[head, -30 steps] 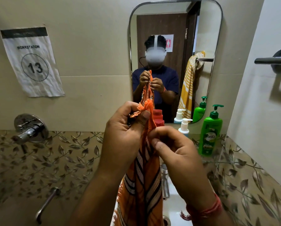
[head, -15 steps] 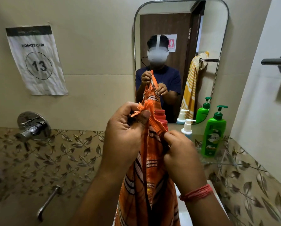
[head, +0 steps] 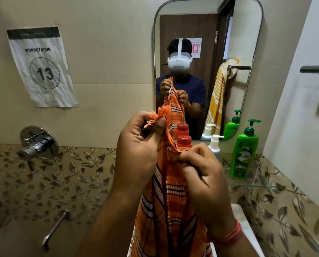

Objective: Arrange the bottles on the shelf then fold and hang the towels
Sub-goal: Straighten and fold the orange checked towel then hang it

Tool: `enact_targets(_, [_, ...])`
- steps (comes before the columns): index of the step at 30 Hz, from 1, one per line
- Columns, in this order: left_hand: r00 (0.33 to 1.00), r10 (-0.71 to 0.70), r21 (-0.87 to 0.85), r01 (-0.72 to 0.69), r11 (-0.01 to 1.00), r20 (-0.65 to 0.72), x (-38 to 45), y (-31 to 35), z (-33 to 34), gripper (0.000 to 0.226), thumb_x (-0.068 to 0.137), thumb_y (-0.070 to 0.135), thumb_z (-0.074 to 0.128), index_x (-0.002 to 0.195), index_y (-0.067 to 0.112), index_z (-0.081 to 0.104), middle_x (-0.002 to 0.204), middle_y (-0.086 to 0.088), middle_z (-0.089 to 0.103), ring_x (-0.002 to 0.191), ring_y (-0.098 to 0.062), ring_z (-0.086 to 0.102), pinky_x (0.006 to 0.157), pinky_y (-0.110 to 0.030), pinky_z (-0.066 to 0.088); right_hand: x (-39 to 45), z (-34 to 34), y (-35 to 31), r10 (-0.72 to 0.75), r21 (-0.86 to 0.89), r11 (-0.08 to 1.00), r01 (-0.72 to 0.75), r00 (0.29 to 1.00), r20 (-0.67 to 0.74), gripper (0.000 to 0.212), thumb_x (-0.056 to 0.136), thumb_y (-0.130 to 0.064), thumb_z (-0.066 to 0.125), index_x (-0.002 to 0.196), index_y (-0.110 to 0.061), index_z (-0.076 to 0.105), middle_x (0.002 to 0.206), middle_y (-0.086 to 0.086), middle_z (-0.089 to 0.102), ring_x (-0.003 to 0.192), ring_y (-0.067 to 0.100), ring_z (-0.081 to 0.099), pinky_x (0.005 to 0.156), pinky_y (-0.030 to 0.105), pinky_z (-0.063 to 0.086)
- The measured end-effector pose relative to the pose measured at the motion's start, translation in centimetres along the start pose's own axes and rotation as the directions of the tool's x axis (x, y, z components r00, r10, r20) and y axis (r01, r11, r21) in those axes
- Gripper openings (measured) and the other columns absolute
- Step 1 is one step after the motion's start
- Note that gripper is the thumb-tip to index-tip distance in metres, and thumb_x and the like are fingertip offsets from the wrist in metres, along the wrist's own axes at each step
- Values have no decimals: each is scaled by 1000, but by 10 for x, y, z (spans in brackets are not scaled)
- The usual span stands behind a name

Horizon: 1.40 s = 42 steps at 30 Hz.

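One orange striped towel [head: 170,204] hangs in front of the mirror [head: 251,43], held up by two hands. The left hand [head: 138,151] pinches its fringed top corner between thumb and curled fingers; the right hand [head: 203,175], lower and just beside it, pinches the towel's edge with its fingers curled round the cloth. Below the mirror stand three bottles: a red-capped bottle [head: 184,142] behind the towel, a white pump bottle [head: 214,143], and a green pump bottle [head: 244,153] farthest right. The mirror reflects one yellow striped towel [head: 219,95] hanging on a rail.
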State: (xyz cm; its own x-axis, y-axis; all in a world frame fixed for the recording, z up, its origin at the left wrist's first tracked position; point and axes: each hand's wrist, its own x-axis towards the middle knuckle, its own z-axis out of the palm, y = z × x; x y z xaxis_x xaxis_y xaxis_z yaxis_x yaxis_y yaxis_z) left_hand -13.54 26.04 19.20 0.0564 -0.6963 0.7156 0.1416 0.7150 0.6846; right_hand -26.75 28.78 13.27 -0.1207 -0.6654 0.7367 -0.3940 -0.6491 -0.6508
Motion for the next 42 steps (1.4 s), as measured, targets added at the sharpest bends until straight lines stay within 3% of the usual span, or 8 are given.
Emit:
enact_targets(5, [999, -10, 18, 10, 1000, 52, 0, 2, 1, 7, 89, 36, 64, 84, 41, 67, 80, 14, 72, 74, -6, 73, 62, -20, 58, 2, 8, -11, 132, 10, 991, -135, 979, 153, 36, 80, -56, 65, 100, -27, 70, 100, -6, 51, 95, 12, 59, 74, 21, 53])
enact_targets(13, [997, 49, 45, -52, 998, 60, 4, 3, -7, 18, 93, 30, 65, 82, 44, 67, 75, 18, 69, 69, 2, 66, 58, -16, 54, 8, 5, -16, 240, 223, 916, -333, 901, 361, 26, 84, -47, 67, 91, -23, 73, 97, -9, 53, 94, 6, 59, 77, 19, 51])
enact_targets(21, [993, 117, 170, -112, 979, -22, 4, 7, -17, 23, 96, 18, 65, 82, 37, 64, 74, 21, 68, 66, 5, 65, 56, -10, 50, -1, 16, -34, 79, -338, 939, 55, 926, 370, 10, 85, -27, 56, 77, -21, 57, 94, -13, 48, 89, 5, 51, 72, 19, 44])
enact_targets(25, [984, 178, 270, -171, 948, 0, -1, 14, -16, 18, 95, 25, 66, 84, 38, 62, 77, 20, 67, 68, 2, 65, 56, -11, 49, 2, 30, -44, 177, -206, 972, -110, 923, 343, 10, 92, -21, 61, 95, -17, 69, 99, -6, 58, 95, 12, 58, 82, 39, 56])
enact_targets(29, [975, 199, 263, -167, 950, -99, 6, 17, -37, 22, 95, 27, 68, 81, 44, 64, 75, 21, 66, 65, 6, 60, 55, -9, 46, -1, 27, -47, 272, 244, 881, -405, 857, 437, 18, 91, -24, 57, 83, -12, 69, 91, 7, 62, 89, 21, 64, 78, 44, 53])
enact_targets(36, [953, 194, 331, -110, 937, -234, 4, 14, -65, 17, 96, 32, 67, 83, 43, 63, 73, 25, 65, 65, 7, 59, 58, -9, 46, -6, 35, -41, 246, 198, 813, -547, 632, 734, 37, 86, -30, 56, 94, 5, 65, 97, 8, 59, 92, 16, 63, 86, 34, 53])
enact_targets(39, [948, 206, 413, -92, 906, -242, 2, 18, -74, 15, 98, 31, 65, 86, 38, 61, 73, 23, 64, 65, 5, 59, 57, -10, 45, -12, 47, -49, 220, 145, 854, -500, 598, 770, 32, 87, -35, 60, 94, -6, 70, 111, 9, 59, 106, 23, 63, 99, 47, 52])
enact_targets(42, [922, 233, 483, -59, 874, -309, -1, 26, -95, 15, 98, 29, 66, 85, 35, 61, 72, 22, 65, 64, 5, 57, 57, -14, 45, -19, 64, -68, 161, 105, 902, -418, 554, 817, 27, 94, -34, 55, 94, -13, 72, 106, -2, 62, 102, 18, 64, 95, 42, 54])
